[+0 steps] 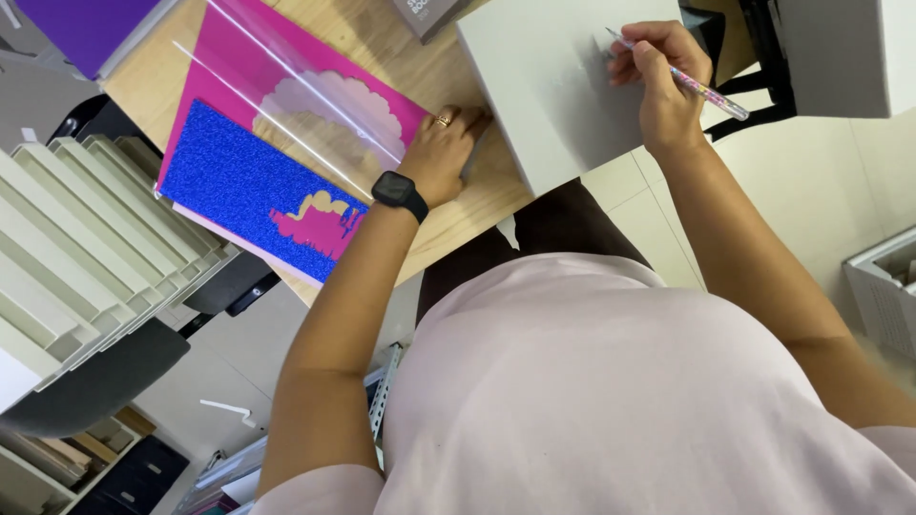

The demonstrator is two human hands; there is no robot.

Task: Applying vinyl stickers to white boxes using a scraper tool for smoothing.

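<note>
The pen [679, 76] is gripped by the right hand [663, 81], tip on the grey board [553, 95], which is steadied at its left edge by the curled left hand [444, 153].

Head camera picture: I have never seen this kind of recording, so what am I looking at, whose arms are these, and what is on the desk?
There is no machine here. The one picture comes from a camera worn on a person's head, looking down past their pale shirt, so both arms are their own. The right hand holds a slim pen with its tip on a grey sheet of card. The left hand, with a ring and a black wrist watch, presses on that card's edge. On the wooden desk beside it lie a pink sheet, a blue glitter sheet with a shape cut out, and a clear plastic sheet over them.
</note>
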